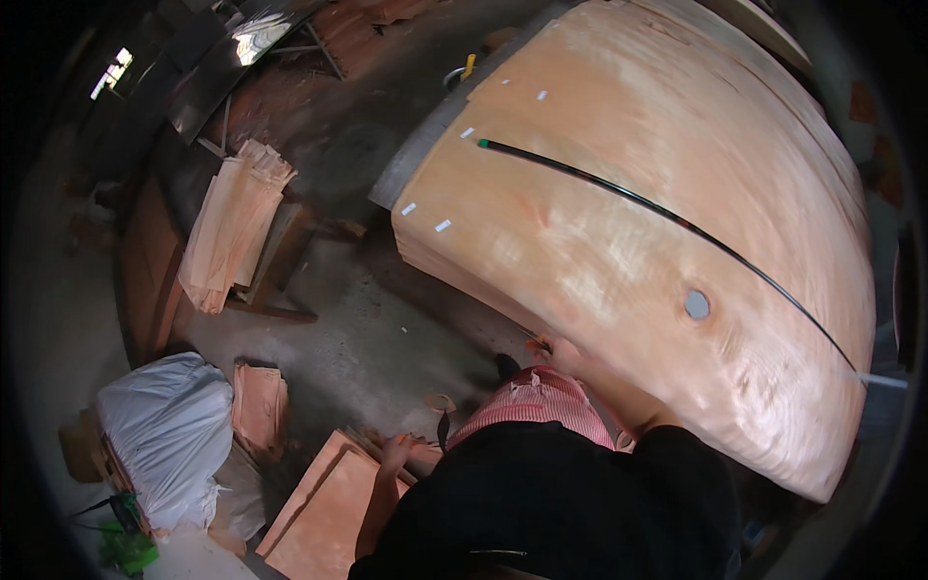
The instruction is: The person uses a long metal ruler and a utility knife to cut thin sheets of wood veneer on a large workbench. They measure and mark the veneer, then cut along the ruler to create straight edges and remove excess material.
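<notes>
My right hand [564,358] is closed beside the near edge of a large stack of thin wood veneer sheets [599,251]. A small orange-and-dark thing [537,344] shows at its fingers, too small to name. Low at my left side, my left hand [396,450] has its fingers curled next to a lower stack of veneer pieces [324,512]. Something orange shows at its fingertips, and I cannot make out what it is. A long thin black rod [628,193] with a green tip lies across the top sheet, which has a round hole and several small white stickers.
A bundle of veneer strips [232,227] rests on a wooden stand to the left. Below it are a white sack [169,430] and a small veneer stack [259,406]. A yellow-handled thing [469,66] is beyond the big stack's far left corner.
</notes>
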`<control>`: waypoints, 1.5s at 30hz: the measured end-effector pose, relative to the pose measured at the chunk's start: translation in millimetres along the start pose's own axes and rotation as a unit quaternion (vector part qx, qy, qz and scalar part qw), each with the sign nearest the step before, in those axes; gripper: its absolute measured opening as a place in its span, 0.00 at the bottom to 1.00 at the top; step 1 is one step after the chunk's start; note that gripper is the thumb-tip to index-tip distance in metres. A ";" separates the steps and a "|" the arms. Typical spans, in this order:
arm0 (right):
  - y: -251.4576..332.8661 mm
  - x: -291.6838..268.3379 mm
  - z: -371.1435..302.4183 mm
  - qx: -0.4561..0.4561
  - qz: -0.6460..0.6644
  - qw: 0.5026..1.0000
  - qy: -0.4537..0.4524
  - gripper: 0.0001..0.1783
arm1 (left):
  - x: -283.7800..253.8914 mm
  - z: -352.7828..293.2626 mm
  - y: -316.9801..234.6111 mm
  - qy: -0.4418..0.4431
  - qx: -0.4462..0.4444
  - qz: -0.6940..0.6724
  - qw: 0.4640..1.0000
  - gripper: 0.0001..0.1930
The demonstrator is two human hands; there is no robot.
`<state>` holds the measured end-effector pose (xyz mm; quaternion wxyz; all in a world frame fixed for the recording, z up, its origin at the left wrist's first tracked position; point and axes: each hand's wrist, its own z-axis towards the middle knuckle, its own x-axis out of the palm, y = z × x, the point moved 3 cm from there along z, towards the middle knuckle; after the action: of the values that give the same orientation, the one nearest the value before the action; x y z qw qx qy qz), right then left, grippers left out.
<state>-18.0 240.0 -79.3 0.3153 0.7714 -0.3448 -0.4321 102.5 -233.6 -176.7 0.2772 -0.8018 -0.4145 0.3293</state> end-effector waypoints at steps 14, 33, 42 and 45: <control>176.8 -89.3 327.4 -0.118 -0.131 0.957 -0.229 0.16 | -166.5 101.6 12.0 -0.079 -0.079 0.027 0.993 0.17; 213.8 -72.3 423.0 0.152 -0.331 0.867 -0.339 0.28 | -521.1 490.0 -359.0 0.009 0.114 -0.123 0.986 0.15; 243.0 -78.8 434.8 0.228 -0.279 0.868 -0.342 0.28 | -549.7 636.4 -493.2 0.195 0.104 0.030 0.975 0.18; 256.1 -90.5 441.9 0.265 -0.269 0.870 -0.318 0.25 | -564.3 687.4 -532.0 0.209 0.078 0.125 0.967 0.17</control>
<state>-510.3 85.3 -26.8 -0.1562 0.7096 -0.3069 -0.6147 -923.0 -326.3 -59.3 0.3756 -0.8743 -0.2170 0.2179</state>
